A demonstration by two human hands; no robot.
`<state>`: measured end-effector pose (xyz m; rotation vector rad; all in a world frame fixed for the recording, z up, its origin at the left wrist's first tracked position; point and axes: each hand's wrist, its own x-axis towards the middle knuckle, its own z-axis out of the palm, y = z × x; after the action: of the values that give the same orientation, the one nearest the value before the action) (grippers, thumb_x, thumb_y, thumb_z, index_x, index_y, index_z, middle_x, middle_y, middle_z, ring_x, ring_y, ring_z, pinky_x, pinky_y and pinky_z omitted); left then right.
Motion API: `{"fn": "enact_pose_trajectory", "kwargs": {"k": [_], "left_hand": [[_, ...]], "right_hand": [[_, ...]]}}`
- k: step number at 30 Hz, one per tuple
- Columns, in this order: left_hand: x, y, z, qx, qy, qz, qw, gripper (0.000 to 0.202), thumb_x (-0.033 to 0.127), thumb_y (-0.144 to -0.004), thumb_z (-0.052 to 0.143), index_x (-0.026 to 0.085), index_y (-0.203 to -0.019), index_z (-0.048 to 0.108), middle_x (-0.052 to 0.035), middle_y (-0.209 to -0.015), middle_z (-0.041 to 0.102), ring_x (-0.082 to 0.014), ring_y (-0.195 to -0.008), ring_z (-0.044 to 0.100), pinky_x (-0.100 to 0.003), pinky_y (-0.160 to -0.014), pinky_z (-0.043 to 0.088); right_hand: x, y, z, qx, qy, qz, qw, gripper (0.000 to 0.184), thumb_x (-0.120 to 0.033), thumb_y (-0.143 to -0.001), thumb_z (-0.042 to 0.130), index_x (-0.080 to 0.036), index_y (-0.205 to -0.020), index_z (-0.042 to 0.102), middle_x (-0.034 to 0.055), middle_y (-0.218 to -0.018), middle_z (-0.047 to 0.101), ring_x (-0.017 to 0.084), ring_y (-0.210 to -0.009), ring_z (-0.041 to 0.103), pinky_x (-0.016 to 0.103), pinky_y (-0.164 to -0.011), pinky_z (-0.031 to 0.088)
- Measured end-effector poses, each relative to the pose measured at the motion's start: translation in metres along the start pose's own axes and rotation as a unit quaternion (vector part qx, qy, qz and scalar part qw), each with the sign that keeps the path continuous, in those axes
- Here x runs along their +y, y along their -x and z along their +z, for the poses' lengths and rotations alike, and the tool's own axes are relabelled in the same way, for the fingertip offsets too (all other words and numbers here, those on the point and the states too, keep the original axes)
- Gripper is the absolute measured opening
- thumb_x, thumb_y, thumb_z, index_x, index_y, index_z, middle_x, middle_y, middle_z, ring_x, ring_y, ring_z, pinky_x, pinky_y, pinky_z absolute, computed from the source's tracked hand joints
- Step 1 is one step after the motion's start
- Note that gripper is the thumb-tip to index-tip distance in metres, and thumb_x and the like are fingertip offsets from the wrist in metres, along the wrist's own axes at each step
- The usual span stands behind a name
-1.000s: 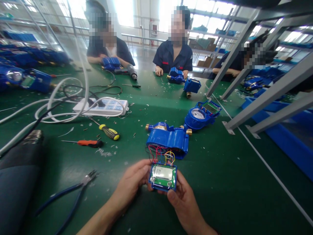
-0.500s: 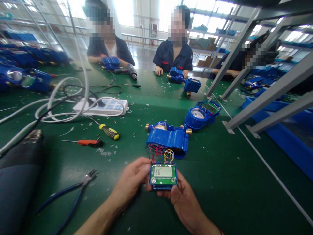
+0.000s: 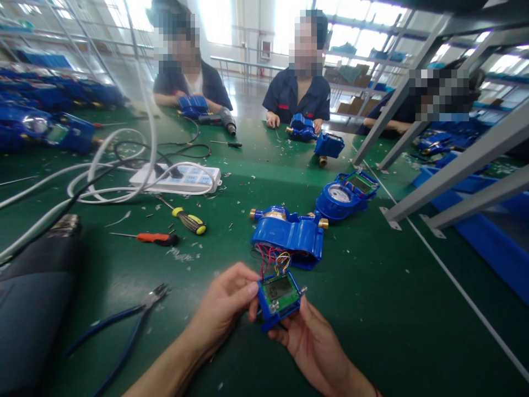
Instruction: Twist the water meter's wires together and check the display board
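Note:
Between my hands is a small blue display module point(image 3: 280, 298) with a green circuit board and a grey LCD, tilted down to the left. My left hand point(image 3: 227, 300) pinches its left edge, thumb on top. Fingers of my right hand point(image 3: 312, 336) support it from the right and below. Red, black, yellow and white wires point(image 3: 275, 260) run from its top edge to a blue water meter point(image 3: 287, 237) with brass ends, lying just beyond. Behind that on the right, a second water meter point(image 3: 341, 193) shows its round dial and an exposed board.
Cutting pliers point(image 3: 144, 306), an orange screwdriver point(image 3: 155, 239) and a yellow-black screwdriver point(image 3: 188, 220) lie left. A power strip point(image 3: 198, 181) with looping cables sits behind them. Grey metal legs point(image 3: 413, 196) and a blue bin point(image 3: 475, 220) stand right. Co-workers sit across the green table.
The display module has turned and tilted, its left side now lower, and the digits on its screen look dimmer. Both hands keep hold of it. The whole view has shifted slightly.

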<state>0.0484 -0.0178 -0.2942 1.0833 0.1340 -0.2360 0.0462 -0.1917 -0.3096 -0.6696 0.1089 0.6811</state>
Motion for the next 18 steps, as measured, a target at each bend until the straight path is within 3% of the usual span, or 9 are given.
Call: {"fn": "enact_pose_trajectory", "kwargs": {"k": [18], "left_hand": [[-0.0025,-0.0005,0.0004,-0.053,0.000,0.013,0.999,0.020,0.021,-0.077,0.065,0.016,-0.090,0.051,0.0039,-0.064,0.059,-0.0037,-0.050,0.053,-0.012,-0.046,0.034]], "right_hand": [[-0.0005,-0.0020,-0.0012,0.017,-0.043,0.029,0.999,0.037,-0.038,-0.093,0.041,-0.011,-0.108,0.060,0.0102,-0.097,0.070,0.016,-0.082,0.065,0.027,-0.066,0.052]]}}
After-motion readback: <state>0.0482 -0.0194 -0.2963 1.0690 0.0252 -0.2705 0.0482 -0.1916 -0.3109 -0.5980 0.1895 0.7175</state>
